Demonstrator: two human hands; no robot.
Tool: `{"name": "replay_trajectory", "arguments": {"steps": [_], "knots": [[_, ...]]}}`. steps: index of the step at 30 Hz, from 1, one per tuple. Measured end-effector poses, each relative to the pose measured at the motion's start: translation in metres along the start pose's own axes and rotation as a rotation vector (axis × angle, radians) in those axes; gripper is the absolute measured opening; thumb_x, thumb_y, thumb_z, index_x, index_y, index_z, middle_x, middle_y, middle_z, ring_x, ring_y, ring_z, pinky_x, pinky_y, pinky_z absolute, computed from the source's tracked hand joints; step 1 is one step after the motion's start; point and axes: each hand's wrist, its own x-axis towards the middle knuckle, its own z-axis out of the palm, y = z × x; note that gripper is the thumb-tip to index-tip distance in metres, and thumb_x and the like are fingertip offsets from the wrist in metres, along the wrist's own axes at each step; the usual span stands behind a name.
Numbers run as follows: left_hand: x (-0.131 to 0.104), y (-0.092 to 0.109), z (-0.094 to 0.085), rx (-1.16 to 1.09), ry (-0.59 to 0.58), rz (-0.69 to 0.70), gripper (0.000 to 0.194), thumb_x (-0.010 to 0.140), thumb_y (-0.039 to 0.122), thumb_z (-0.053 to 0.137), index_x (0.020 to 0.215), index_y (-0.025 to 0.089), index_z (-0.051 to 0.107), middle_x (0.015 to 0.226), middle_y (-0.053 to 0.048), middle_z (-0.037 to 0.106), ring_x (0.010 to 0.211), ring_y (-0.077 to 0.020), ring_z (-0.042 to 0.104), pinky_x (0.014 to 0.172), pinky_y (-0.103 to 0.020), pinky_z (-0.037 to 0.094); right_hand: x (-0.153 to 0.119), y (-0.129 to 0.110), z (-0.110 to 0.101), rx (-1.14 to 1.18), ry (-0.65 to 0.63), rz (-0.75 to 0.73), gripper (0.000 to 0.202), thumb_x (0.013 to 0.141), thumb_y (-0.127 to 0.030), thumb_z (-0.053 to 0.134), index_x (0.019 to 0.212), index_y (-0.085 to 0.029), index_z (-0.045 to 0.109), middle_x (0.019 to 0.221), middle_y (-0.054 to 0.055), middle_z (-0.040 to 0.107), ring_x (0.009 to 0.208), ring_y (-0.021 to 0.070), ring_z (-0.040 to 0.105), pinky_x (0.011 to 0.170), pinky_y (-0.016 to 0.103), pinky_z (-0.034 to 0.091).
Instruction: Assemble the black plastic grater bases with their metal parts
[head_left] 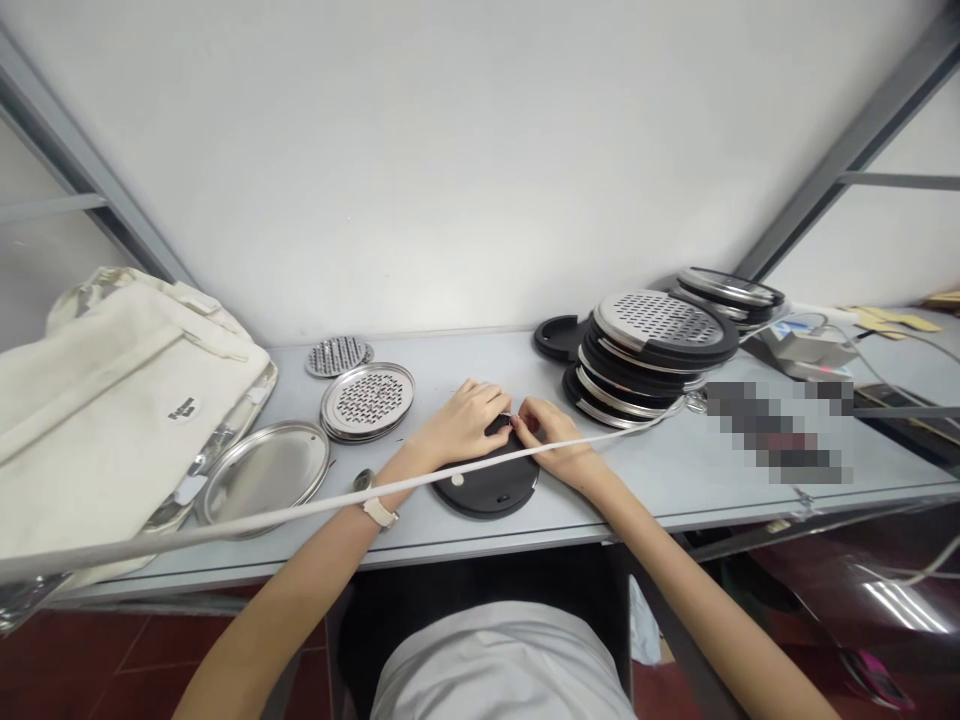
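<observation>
A black round plate [487, 485] lies on the table in front of me, with a small pale dot and a slot on its face. My left hand [469, 425] is over its far left part, fingers curled and thumb drawn in. From the right, my right hand [551, 440] meets it at the plate's far edge, thumb and forefinger pinched. Something small and pale shows between the fingertips, too small to name. A white cable [420, 487] crosses the view in front of the plate and partly hides it.
Left stand perforated metal discs [371, 400], a shiny metal plate [262, 475] and a cream bag [127, 400]. On the right are a tall stack of black and metal discs [660, 325], a black notched ring [559, 338] and a white box [814, 345]. A wall [450, 180] closes the back.
</observation>
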Motion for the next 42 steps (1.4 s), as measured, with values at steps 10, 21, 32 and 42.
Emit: {"name": "replay_trajectory", "arguments": {"steps": [10, 21, 32, 42], "knots": [[0.001, -0.009, 0.003, -0.068, 0.000, -0.017, 0.006, 0.086, 0.023, 0.049, 0.085, 0.017, 0.049, 0.086, -0.004, 0.053, 0.086, -0.0188, 0.050, 0.083, -0.033, 0.037, 0.003, 0.001, -0.004, 0.125, -0.023, 0.136, 0.018, 0.086, -0.029, 0.045, 0.071, -0.021, 0.042, 0.065, 0.000, 0.049, 0.060, 0.0143, 0.046, 0.058, 0.027, 0.036], [0.000, -0.012, 0.006, -0.067, 0.022, 0.003, 0.004, 0.086, 0.021, 0.049, 0.086, 0.017, 0.049, 0.087, -0.003, 0.054, 0.088, -0.0181, 0.051, 0.084, -0.032, 0.038, 0.001, 0.004, -0.002, 0.052, -0.019, 0.114, 0.012, 0.084, -0.024, 0.046, 0.074, -0.021, 0.040, 0.065, -0.001, 0.047, 0.059, 0.0138, 0.044, 0.057, 0.026, 0.034], [0.000, -0.012, 0.006, -0.068, 0.031, 0.017, 0.006, 0.088, 0.021, 0.048, 0.087, 0.017, 0.051, 0.085, -0.004, 0.053, 0.087, -0.0181, 0.050, 0.084, -0.033, 0.039, 0.001, 0.005, 0.002, 0.030, 0.035, 0.002, 0.010, 0.090, -0.026, 0.045, 0.083, -0.020, 0.049, 0.072, 0.001, 0.045, 0.066, 0.0156, 0.047, 0.066, 0.029, 0.039], [0.000, -0.012, 0.006, -0.077, 0.026, 0.015, 0.008, 0.088, 0.022, 0.049, 0.085, 0.017, 0.054, 0.083, -0.003, 0.054, 0.085, -0.0175, 0.050, 0.083, -0.032, 0.038, 0.002, 0.004, 0.002, 0.056, 0.010, -0.022, 0.013, 0.089, -0.021, 0.045, 0.076, -0.021, 0.043, 0.072, 0.001, 0.046, 0.067, 0.0157, 0.046, 0.064, 0.028, 0.038]]}}
